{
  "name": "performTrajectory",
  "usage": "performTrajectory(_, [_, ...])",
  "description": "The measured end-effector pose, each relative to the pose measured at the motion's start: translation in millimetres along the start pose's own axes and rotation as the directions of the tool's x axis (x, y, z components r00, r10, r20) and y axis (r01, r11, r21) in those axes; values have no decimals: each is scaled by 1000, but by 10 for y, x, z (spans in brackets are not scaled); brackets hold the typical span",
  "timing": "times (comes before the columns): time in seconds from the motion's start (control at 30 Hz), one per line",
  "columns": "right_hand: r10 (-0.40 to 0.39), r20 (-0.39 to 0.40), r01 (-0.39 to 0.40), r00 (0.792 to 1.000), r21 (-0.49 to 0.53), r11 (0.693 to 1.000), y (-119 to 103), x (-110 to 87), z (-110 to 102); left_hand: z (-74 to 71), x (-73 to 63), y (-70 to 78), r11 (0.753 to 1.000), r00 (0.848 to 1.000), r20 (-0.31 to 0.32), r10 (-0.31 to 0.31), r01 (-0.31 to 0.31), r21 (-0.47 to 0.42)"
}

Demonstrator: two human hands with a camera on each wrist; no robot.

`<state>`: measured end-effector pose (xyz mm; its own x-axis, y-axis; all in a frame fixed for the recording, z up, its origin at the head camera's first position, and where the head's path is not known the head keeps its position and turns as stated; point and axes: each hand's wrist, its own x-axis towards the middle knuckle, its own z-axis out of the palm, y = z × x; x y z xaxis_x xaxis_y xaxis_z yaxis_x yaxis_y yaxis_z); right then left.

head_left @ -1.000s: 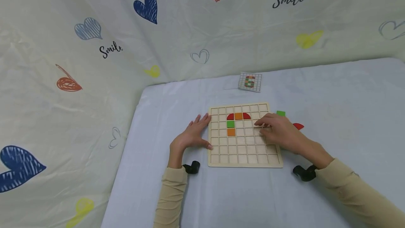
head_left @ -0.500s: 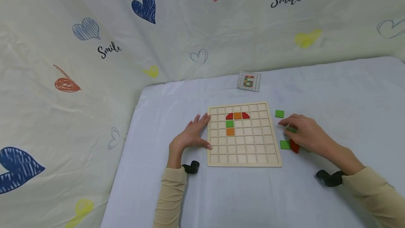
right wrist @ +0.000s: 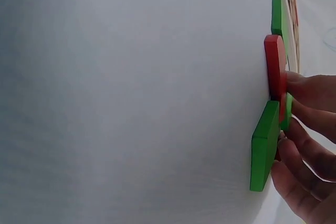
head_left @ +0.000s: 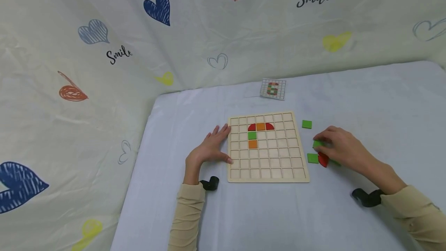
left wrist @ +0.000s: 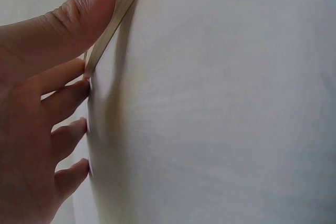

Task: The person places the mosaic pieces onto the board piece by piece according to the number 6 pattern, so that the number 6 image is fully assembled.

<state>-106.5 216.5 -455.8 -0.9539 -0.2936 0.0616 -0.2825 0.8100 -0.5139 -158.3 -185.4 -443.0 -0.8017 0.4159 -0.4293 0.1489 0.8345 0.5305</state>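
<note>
In the head view a wooden grid board [head_left: 273, 164] lies on the table with red, orange and green tiles in its upper left part. My left hand [head_left: 208, 152], fingers spread, rests against the board's left edge; the left wrist view shows the thumb over the board's rim [left wrist: 113, 27]. Right of the board, my right hand [head_left: 343, 148] pinches a green square tile [head_left: 317, 143] between thumb and fingers. Close by the thumb lie a red rounded tile [head_left: 323, 160] and a green tile [head_left: 313, 158]. Another green tile [right wrist: 265, 148] sits under the hand, partly hidden in the head view.
A small pattern card [head_left: 273, 89] printed with a coloured grid lies behind the board. One more green tile [head_left: 307, 124] is near the board's upper right corner. A white cloth covers the table, and a printed curtain [head_left: 195, 30] hangs behind it.
My right hand has moved right, from over the board to the loose tiles, and has closed on a green square tile there. The left hand stays in place on the board's edge.
</note>
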Motion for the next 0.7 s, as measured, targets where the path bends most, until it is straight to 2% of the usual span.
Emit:
performTrajectory(0.33, [23,-5,-22,1000,77,997,-27,40,17,-5,6,-9,1000,1000,4,11,-11,-5])
performTrajectory(0.57, [-38,-91,45,995,72,996,-27,36,21,-5,4,-13,1000,1000,5,11,-11,-6])
performTrajectory(0.7, [-34,-109,42,993,72,997,-36,41,18,-3,9,-21,1000,1000,5,7,-7,-5])
